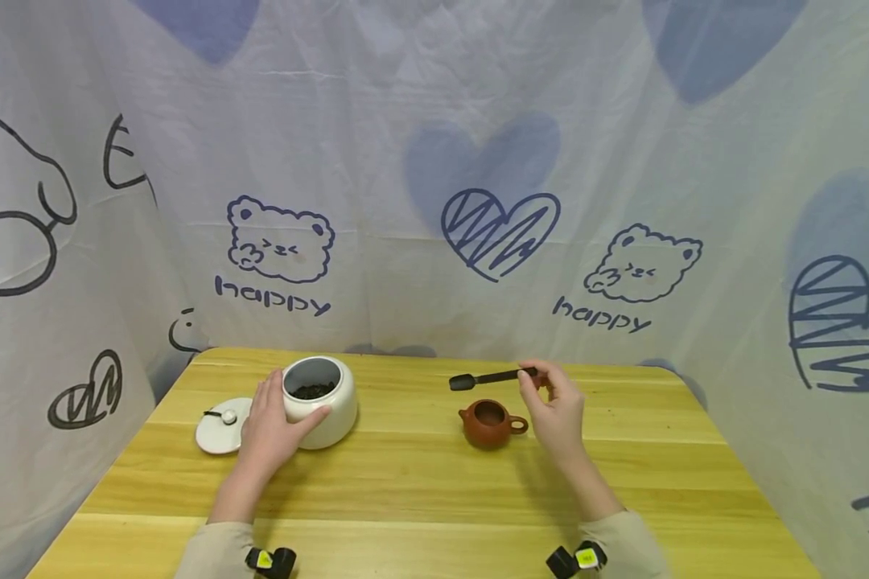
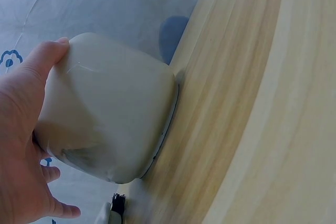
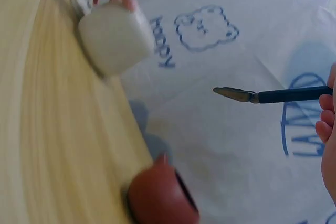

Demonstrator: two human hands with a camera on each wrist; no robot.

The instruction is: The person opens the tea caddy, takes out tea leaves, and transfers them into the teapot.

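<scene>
A round white jar [image 1: 342, 410] with dark loose tea leaves [image 1: 313, 391] inside stands on the table at left. My left hand [image 1: 269, 425] grips its side, thumb across the front and fingers along the left. In the left wrist view, the thumb presses the smooth wall of the jar [image 2: 115, 108]. My right hand [image 1: 556, 408] pinches the handle end of a small black scoop [image 1: 488, 378], held level with its bowl pointing left. Below the scoop sits a reddish-brown clay teapot [image 1: 483, 434], lidless, spout to the left and handle toward my right hand.
The jar's white lid [image 1: 219, 434], with a round knob and a dark cord, lies left of my left hand. The wooden table [image 1: 420, 498] ends at a printed cloth curtain [image 1: 398, 273] behind and on both sides.
</scene>
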